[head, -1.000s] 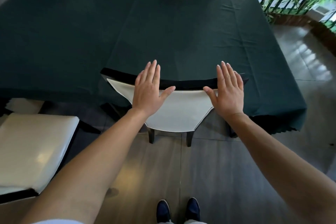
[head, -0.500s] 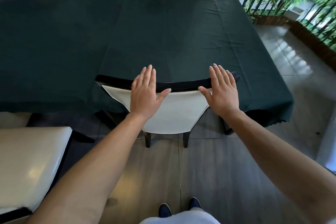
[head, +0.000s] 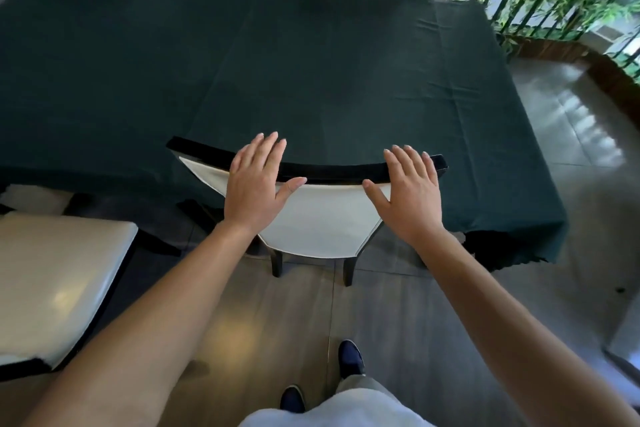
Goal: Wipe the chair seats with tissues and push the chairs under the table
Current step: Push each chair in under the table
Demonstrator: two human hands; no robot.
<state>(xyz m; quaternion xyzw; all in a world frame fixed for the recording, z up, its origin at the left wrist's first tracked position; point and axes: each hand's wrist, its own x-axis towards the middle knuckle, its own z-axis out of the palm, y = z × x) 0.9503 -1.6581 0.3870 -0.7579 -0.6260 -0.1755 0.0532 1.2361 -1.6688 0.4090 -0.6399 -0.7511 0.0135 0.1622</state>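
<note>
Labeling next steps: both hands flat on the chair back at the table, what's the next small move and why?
Probably lift both hands off. The left hand and right hand lie flat on the chair, whose back already meets the table edge. The other chair stands pulled out.

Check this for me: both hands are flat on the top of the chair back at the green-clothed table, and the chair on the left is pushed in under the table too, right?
Not quite. The head view shows the left hand and right hand flat on the chair back at the table, but the chair on the left is pulled out, its white seat fully exposed.
</note>
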